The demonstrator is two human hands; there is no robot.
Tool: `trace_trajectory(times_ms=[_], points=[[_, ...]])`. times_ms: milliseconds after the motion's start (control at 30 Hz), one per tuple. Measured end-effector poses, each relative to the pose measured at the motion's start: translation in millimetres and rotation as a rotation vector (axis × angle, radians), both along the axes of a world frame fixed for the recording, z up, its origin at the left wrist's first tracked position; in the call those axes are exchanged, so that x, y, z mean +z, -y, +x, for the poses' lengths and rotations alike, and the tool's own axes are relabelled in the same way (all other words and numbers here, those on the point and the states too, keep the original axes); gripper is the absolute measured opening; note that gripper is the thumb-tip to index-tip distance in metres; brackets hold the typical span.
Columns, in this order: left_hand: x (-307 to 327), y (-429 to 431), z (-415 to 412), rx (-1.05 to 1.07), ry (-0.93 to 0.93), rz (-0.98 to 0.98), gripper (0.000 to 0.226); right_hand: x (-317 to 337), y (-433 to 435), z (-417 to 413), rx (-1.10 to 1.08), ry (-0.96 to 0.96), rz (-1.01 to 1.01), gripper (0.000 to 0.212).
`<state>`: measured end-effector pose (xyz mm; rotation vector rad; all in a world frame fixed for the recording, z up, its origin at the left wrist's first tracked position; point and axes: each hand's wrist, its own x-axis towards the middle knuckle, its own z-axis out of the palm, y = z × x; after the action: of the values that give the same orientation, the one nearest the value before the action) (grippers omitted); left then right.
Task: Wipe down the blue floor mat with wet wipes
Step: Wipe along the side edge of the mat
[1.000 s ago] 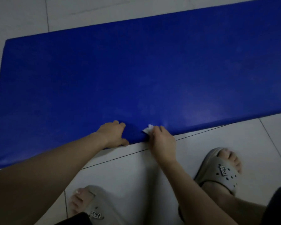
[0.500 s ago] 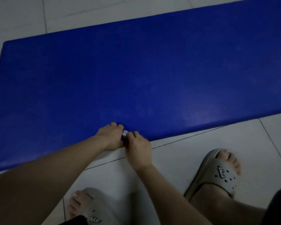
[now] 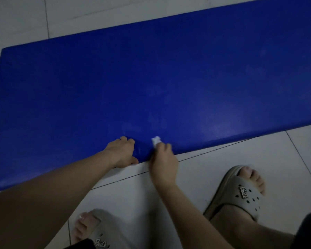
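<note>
So the blue floor mat (image 3: 151, 78) lies flat on the tiled floor (image 3: 241, 159), and the step in hand looks like wiping its near edge. The right hand (image 3: 164, 162) pinches a wadded wet wipe (image 3: 156, 140) in its fingers against the rim, and the left hand (image 3: 123, 151) grips the edge just beside it (fingers curled over the top). Next it probably wants a firm sideways stroke with the mat held pinned.

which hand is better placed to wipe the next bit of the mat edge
Right. The right hand holds the wet wipe on the near edge of the blue mat; the left hand only grips that edge, probably steadying it.
</note>
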<state>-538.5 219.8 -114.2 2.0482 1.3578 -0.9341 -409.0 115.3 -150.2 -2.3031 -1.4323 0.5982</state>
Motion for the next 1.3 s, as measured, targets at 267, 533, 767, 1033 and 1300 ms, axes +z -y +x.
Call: trace_trajectory(times_ms=[267, 533, 767, 1033, 1300], points=[[1, 0, 2, -0.002, -0.029, -0.021, 0.060, 10, -7, 66, 0.257, 0.125, 0.122, 0.015], [3, -1, 4, -0.010, -0.027, -0.034, 0.059, 5, -3, 128, -0.134, 0.192, -0.103, 0.022], [0, 0, 4, 0.021, -0.026, -0.012, 0.055, -5, 7, -25, 0.337, 0.090, 0.096, 0.007], [0, 0, 1, 0.001, -0.010, -0.016, 0.059, 4, 1, 127, -0.042, 0.147, -0.043, 0.021], [-1, 0, 2, -0.010, -0.019, -0.012, 0.059, 4, -7, 81, -0.154, 0.066, -0.052, 0.019]])
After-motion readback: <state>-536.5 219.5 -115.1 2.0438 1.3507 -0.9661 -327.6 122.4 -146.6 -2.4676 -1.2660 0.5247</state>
